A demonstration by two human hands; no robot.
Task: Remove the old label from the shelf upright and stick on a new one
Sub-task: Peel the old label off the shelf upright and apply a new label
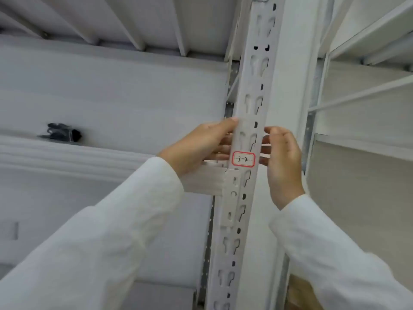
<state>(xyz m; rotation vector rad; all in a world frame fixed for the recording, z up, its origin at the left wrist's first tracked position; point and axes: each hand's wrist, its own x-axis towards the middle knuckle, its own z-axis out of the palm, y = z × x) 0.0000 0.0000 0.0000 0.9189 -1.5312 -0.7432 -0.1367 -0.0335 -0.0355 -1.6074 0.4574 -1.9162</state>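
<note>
A white perforated shelf upright point(250, 90) runs from the top to the bottom of the view. A small white label point(243, 159) with a red border and handwritten "3-2" is stuck on its face at mid height. My left hand point(201, 146) lies against the upright's left side, fingers reaching behind it, the thumb tip on its left edge above the label. My right hand point(281, 159) is at the upright's right side, fingers loosely bent toward the label's right edge. Neither hand visibly holds anything.
White shelf decks and beams point(107, 23) pass overhead. A dark bundle in clear plastic point(62, 133) lies on the left shelf. A horizontal beam bracket point(230, 193) joins the upright just below the label. Another rack frame point(362, 95) stands to the right.
</note>
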